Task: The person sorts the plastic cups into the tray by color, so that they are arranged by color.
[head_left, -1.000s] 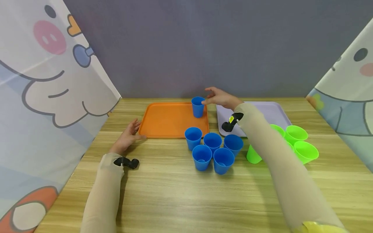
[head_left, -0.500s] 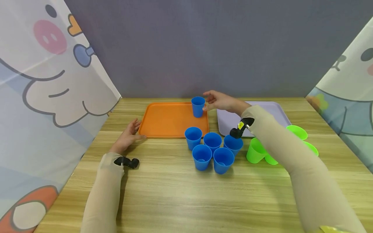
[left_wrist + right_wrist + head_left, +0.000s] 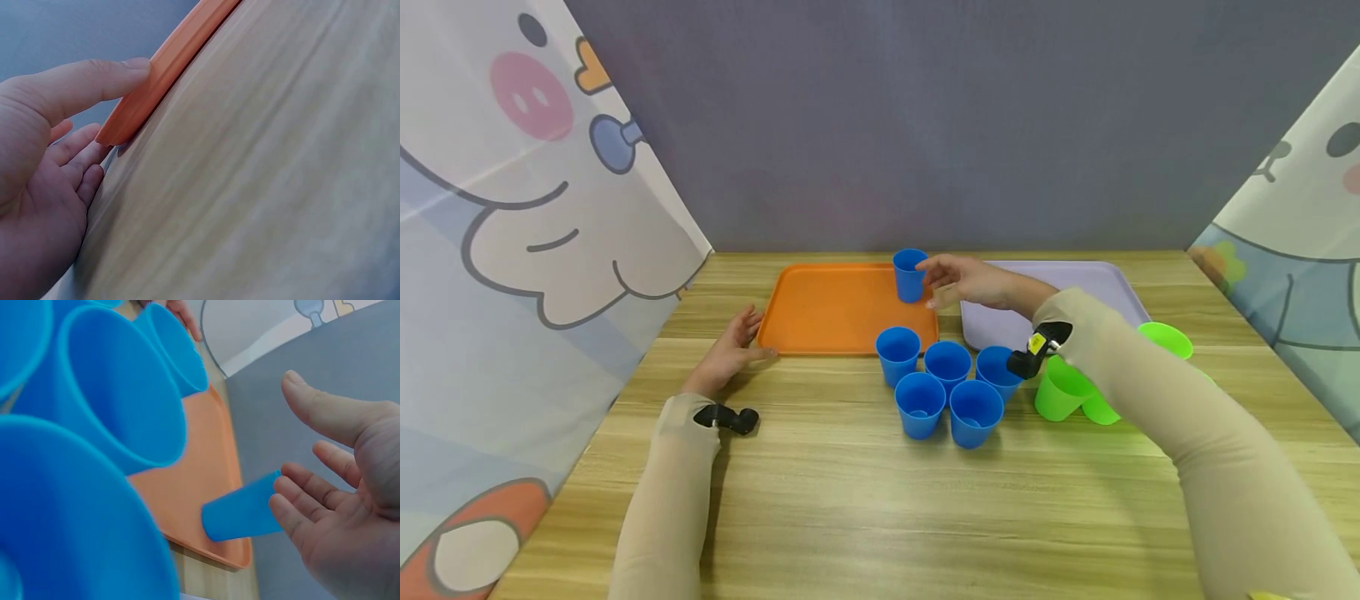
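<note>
Room left of blue cup cluster (image 3: pixel 949 377)

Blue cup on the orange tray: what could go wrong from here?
The right hand is close beside the cup; a brush might tip it. The right wrist camera is near the clustered blue cups, so pulling back could knock one. The left hand touches the tray's rim; a nudge might shift it.

Table (image 3: pixel 820 492): wood-grain top, pale brown with darker streaks running crosswise. Orange tray (image 3: pixel 835 312): flat, rectangular, rim raised, toward table's far edge. Lilac tray (image 3: pixel 1082 283): flat, just right of orange tray, partly covered from view. Five blue cups (image 3: pixel 947 364): upright, mouths up, closely clustered, nearer viewer than orange tray's right end. Green cups (image 3: pixel 1060 398): grouped, well right of orange tray and nearer viewer; partly hidden, exact count unclear.
</note>
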Demonstrator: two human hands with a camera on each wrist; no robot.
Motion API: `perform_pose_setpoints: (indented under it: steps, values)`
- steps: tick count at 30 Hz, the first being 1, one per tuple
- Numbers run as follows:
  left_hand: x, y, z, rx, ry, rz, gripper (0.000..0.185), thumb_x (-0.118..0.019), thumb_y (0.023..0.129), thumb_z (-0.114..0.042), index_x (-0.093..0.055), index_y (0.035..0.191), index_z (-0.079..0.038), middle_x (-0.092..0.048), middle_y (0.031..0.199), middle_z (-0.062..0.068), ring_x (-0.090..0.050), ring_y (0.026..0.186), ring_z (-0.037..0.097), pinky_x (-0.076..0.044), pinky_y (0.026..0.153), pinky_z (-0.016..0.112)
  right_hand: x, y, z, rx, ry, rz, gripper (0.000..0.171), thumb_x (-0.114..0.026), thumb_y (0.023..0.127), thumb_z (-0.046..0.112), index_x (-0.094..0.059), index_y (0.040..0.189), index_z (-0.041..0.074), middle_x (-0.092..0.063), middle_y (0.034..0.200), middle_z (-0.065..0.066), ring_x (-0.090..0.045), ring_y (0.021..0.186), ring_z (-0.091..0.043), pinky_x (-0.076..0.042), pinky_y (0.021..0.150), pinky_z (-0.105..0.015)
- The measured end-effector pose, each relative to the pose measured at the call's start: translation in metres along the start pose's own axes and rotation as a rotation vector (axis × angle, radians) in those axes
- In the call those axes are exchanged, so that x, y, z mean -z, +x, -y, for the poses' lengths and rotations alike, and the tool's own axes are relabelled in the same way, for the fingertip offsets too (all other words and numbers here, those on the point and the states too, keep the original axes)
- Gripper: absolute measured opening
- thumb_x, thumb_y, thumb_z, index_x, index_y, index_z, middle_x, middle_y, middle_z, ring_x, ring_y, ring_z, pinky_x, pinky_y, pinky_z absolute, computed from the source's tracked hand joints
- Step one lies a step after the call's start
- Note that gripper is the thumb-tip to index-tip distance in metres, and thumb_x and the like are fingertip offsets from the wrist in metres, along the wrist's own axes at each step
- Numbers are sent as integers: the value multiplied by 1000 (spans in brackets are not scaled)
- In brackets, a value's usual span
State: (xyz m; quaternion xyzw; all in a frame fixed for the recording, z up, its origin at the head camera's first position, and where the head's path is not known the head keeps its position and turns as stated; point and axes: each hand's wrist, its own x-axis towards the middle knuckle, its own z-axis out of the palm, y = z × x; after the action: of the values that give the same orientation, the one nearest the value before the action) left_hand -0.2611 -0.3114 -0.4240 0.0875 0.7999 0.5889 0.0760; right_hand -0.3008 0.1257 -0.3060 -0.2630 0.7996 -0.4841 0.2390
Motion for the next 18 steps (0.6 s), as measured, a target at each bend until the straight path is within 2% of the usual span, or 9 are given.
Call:
perform_pose_setpoints:
  steps: [4, 9, 15, 18]
  values:
    - [1, 0, 1, 6, 2, -1, 103, -66, 89, 10, 10, 157, -2, -8, 162, 25, -10, 149, 39, -10, 120, 52, -9, -1, -3, 26, 10, 48, 70, -67, 91, 0, -30, 150, -7, -39, 143, -32, -36, 134, -46, -36, 110, -55]
    - [0, 0, 0, 5, 2, 0, 103, -66, 89, 9, 10, 157, -2, -8, 163, 25, -11, 149, 39, -11, 120, 52, -20, -2, -4, 15, 11, 103, 68, -68, 90, -1, -34, 149, -5, -39, 144, -31, -34, 136, -48, -38, 110, -54]
    - [0, -1, -1, 1, 6, -1, 104, -67, 89, 9, 10, 157, -2, -10, 162, 25, -12, 149, 39, -12, 120, 52, -32, -2, -4, 7, 1, 154, 73, -75, 85, 0, -37, 148, -3, -41, 145, -29, -38, 135, -43, -41, 108, -51]
    - [1, -1, 0, 0, 1, -2, 104, -67, 89, 10, 10, 157, -2, -9, 162, 25, -11, 149, 39, -11, 120, 52, -37, -2, -3, 2, -2, 166, 75, -77, 82, 0, -39, 147, -2, -42, 145, -28, -41, 134, -39, -39, 110, -51]
